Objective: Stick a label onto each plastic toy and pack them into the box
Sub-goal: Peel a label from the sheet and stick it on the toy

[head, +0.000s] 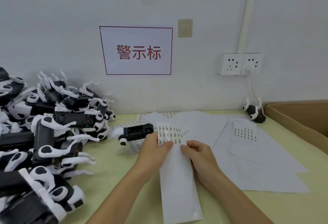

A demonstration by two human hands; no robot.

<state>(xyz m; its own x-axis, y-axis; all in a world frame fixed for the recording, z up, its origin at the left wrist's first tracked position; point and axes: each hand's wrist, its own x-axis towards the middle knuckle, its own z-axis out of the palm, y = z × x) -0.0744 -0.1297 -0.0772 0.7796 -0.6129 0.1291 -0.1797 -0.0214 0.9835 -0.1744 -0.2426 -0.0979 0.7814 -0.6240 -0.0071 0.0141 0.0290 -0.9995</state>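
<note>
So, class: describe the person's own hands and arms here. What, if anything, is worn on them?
Both arms are bare as far as the view reaches: no sleeves show. The left hand and the right hand wear no gloves, and no rings, watch or bracelet are visible.

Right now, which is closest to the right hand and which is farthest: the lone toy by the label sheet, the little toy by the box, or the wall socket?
From the right hand:
1. Lone black-and-white toy, just left and beyond, on the table beside the held label sheet.
2. Small toy, far right, next to the cardboard box.
3. Wall socket, up on the wall, farthest.
</note>
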